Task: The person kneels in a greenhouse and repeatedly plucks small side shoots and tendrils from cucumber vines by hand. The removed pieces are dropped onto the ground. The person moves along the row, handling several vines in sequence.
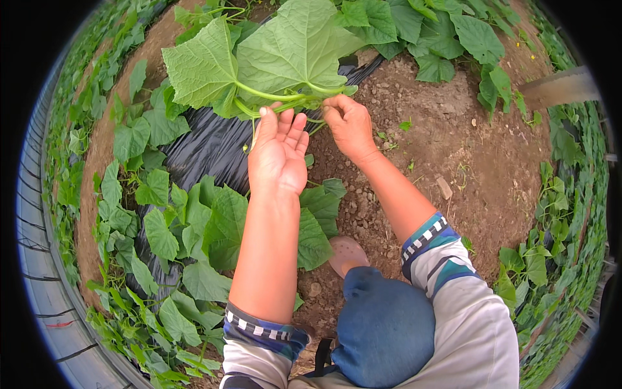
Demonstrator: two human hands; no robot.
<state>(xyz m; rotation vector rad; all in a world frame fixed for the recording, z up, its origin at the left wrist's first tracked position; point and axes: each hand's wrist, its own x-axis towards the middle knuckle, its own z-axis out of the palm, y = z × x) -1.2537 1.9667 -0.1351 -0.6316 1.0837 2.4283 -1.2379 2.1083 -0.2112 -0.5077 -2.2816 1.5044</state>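
A green vine stem [284, 103], likely cucumber, is raised with two broad leaves [299, 46] turned pale underside towards me. My left hand [278, 158] is palm up and grips the stem between thumb and index finger, its other fingers loosely curled beneath. On the stem's right end, my right hand [352, 126] pinches with thumb and forefinger near a leaf joint. What exactly sits between those fingertips is hidden. A thin tendril [251, 138] with a small bud hangs beside my left thumb.
Black plastic mulch [209, 146] covers the bed under the vines. More leafy vines [165, 233] grow at left, and others [452, 39] ahead. Brown soil [466, 141] lies at right with a post [559, 87] beyond. My shoe [349, 255] stands near the bed.
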